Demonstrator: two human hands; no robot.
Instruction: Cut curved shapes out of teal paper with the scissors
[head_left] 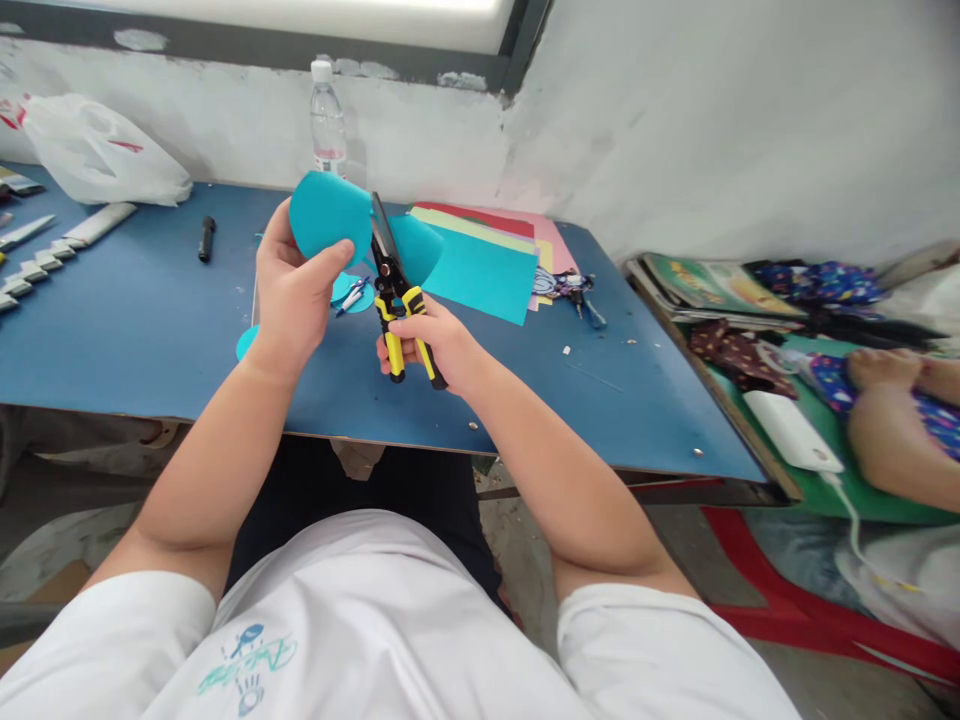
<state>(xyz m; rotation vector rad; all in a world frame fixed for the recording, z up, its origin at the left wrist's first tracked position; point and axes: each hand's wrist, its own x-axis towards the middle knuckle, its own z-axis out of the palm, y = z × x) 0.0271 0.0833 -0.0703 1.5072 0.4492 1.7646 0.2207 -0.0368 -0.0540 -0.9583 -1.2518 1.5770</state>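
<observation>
The left hand (296,285) pinches blue paper (330,220) above the table (172,320); most fingertips hide behind it. The right hand's (442,345) fingers curl around yellow-and-black cutters (394,365), at the paper's four o'clock. Blades cover some paper. At the cutters' eleven o'clock, the paper hides the bottle's (327,115) bottom.
</observation>
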